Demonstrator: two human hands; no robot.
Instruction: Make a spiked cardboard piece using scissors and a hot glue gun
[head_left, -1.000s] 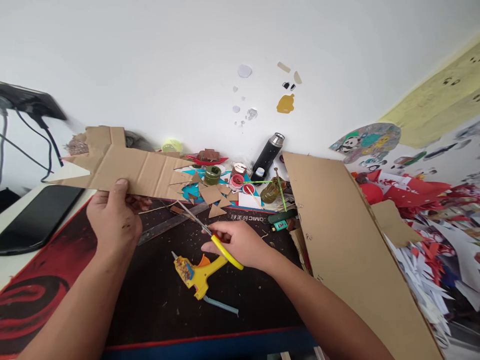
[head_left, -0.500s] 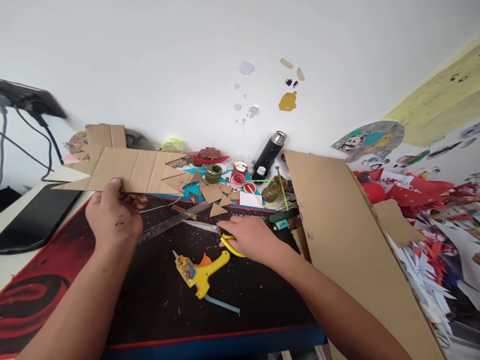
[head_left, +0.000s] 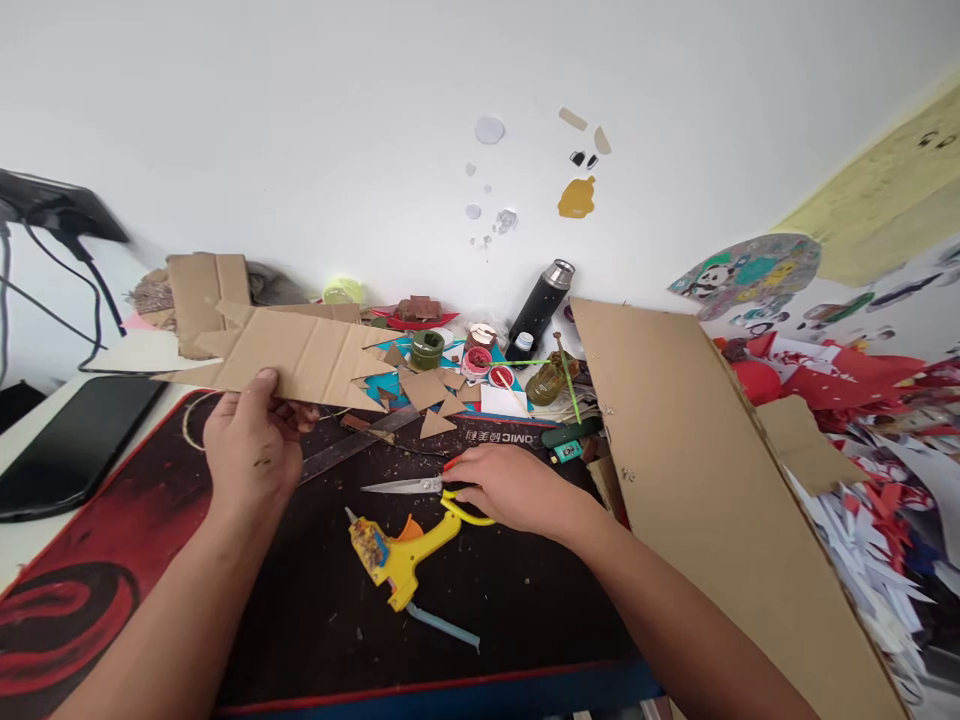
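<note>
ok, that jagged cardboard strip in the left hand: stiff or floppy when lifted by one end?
Probably fairly stiff: the cardboard strip juts sideways from the left hand, pinched at one edge, with no visible sag. Likely light, since thumb and fingers alone carry it. Its fold lines and thin cut points could bend or crush if pushed.

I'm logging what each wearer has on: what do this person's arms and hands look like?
Both forearms are bare up to the bottom edge of the picture, with no sleeve in view. The left hand and the right hand wear no gloves; no watch, ring or bracelet shows. A few small dark specks mark the back of the left hand.
</note>
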